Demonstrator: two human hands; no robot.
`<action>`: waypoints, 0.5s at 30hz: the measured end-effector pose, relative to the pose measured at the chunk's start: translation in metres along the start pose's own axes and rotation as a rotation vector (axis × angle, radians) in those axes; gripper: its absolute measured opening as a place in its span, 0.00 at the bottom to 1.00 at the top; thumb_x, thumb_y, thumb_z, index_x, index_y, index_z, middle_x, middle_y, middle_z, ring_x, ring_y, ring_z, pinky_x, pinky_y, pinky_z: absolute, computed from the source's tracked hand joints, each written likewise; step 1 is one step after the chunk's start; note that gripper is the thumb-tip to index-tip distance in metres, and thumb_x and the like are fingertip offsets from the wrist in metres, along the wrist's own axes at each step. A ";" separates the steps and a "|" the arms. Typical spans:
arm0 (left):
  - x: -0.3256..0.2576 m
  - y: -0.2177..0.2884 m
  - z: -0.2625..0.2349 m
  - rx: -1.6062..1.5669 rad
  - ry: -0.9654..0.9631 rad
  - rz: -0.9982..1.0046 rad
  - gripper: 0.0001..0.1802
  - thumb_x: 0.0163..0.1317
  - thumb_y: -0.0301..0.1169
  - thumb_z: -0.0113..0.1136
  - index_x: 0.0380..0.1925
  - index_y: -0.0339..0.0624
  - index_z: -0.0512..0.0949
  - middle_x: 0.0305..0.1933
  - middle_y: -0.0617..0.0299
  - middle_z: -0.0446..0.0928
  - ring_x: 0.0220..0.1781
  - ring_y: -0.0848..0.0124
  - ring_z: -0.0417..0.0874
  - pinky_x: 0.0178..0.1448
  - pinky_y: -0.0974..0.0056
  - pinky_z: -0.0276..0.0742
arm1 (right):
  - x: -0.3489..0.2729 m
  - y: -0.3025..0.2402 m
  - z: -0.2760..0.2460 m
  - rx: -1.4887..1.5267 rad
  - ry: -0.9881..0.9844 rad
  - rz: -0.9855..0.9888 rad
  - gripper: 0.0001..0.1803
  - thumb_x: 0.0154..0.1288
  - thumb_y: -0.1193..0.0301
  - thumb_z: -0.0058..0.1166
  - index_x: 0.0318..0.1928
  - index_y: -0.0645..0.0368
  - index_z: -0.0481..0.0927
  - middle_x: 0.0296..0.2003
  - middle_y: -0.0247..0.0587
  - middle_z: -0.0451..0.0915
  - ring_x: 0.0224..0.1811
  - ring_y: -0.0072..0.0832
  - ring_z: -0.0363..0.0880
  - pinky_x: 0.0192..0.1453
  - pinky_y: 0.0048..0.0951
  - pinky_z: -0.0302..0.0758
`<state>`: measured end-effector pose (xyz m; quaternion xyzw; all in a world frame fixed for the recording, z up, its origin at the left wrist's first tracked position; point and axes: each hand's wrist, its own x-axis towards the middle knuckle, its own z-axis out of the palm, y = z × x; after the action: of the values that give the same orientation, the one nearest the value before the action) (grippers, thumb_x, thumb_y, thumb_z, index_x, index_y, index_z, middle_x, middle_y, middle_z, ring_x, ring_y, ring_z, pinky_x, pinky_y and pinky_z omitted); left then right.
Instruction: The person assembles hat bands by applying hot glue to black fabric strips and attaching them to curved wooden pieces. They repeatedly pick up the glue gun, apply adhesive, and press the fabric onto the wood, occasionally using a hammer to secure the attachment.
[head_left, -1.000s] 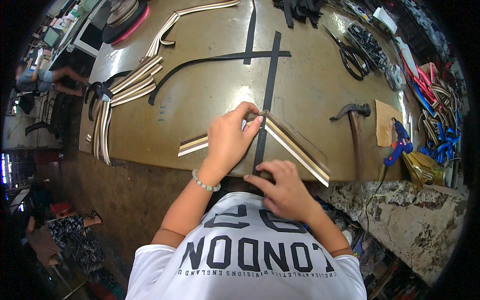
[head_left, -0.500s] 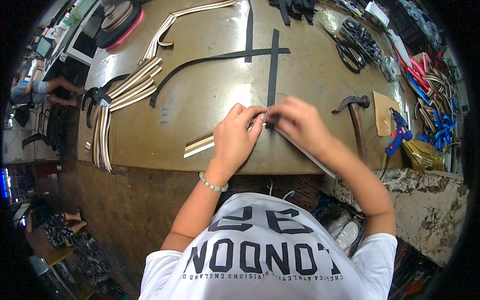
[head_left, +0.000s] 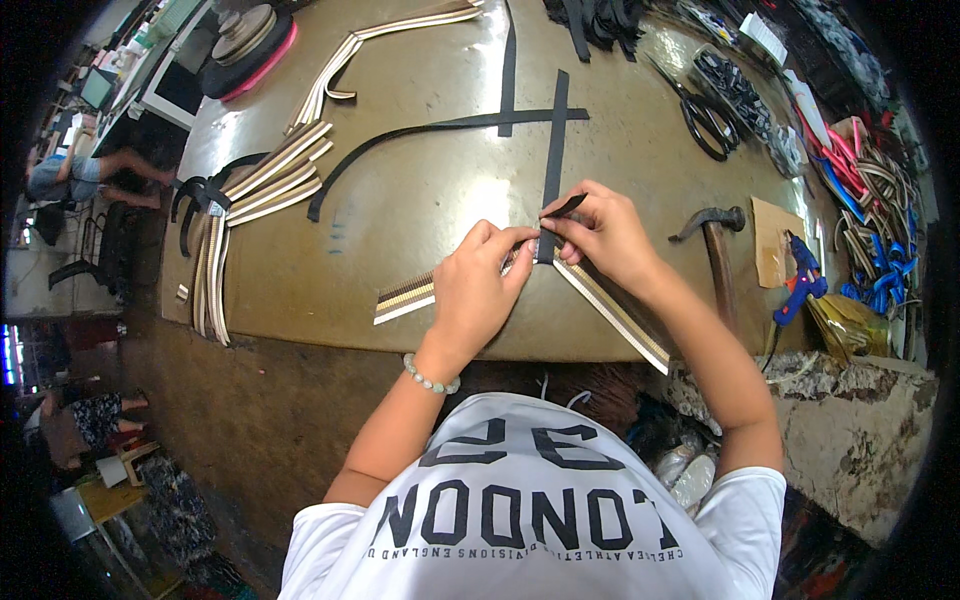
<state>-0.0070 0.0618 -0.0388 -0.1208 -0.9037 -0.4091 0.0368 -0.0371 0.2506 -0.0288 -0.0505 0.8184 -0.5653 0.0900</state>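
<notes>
- We see a broad brown worktable (head_left: pixel 420 210) with a worn, shiny top filling most of the view.
- A long striped strap (head_left: pixel 610 315) in beige, white and dark bands lies bent near the table's front edge; one arm runs left to a cut end, the other slants right toward the rim.
- A black strip (head_left: pixel 553 140) runs down the table to the bend of the strap, where both hands meet.
- Our left hand (head_left: pixel 478 290) rests on the strap at the bend, fingers curled together, thumb and fingertips pinching it.
- Our right hand (head_left: pixel 600 232) pinches the lower end of the black strip between thumb and forefinger, its loose tip sticking up just above the strap.
- A bundle of striped straps (head_left: pixel 270 180) lies well apart at the left.
- A hammer (head_left: pixel 715 250) lies near the right hand, black scissors (head_left: pixel 705 110) farther back, and a blue glue gun (head_left: pixel 800 280) by the right rim.
</notes>
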 end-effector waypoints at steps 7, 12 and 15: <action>-0.008 0.003 0.010 0.140 -0.053 -0.021 0.16 0.63 0.45 0.61 0.49 0.57 0.82 0.41 0.57 0.77 0.37 0.55 0.83 0.38 0.51 0.80 | 0.001 0.003 -0.006 -0.186 0.014 0.086 0.10 0.58 0.72 0.65 0.28 0.68 0.82 0.26 0.45 0.76 0.29 0.36 0.80 0.34 0.36 0.74; -0.012 -0.012 0.019 0.333 0.043 0.249 0.20 0.67 0.44 0.56 0.58 0.60 0.75 0.40 0.54 0.72 0.23 0.60 0.80 0.24 0.58 0.78 | 0.020 -0.003 -0.012 -0.269 0.015 0.120 0.16 0.61 0.69 0.65 0.29 0.66 0.71 0.22 0.44 0.74 0.22 0.31 0.77 0.27 0.36 0.73; -0.013 -0.017 0.026 0.342 0.052 0.303 0.19 0.68 0.44 0.55 0.57 0.57 0.76 0.40 0.53 0.72 0.21 0.61 0.80 0.22 0.60 0.77 | 0.015 -0.009 -0.012 -0.658 0.102 0.020 0.12 0.64 0.71 0.61 0.34 0.66 0.73 0.24 0.47 0.75 0.25 0.40 0.79 0.30 0.41 0.75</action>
<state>0.0019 0.0680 -0.0701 -0.2365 -0.9302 -0.2427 0.1412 -0.0545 0.2561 -0.0180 -0.0402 0.9610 -0.2716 0.0333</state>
